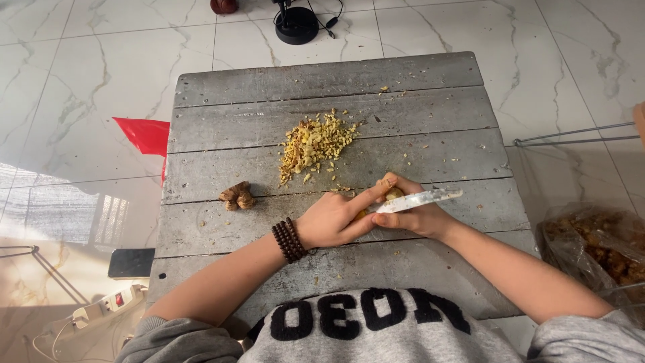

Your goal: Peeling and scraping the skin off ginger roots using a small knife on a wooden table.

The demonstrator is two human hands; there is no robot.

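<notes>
On a grey wooden plank table (430, 114), my left hand (332, 218) and my right hand (420, 215) meet near the front middle. The left hand, with a dark bead bracelet (289, 240) on its wrist, pinches a small yellowish piece of ginger (393, 193). A knife (420, 199) is gripped in my right hand, its pale blade pointing right and resting against the piece. A heap of finely chopped ginger (314, 143) lies behind the hands. A whole knob of ginger (236, 196) sits to the left.
A clear plastic bag of brown pieces (598, 245) stands at the right. A red sheet (144, 134) sticks out left of the table. A dark phone (131, 262) and a white power strip (107, 304) lie on the marble floor. A black stand base (296, 25) is behind the table.
</notes>
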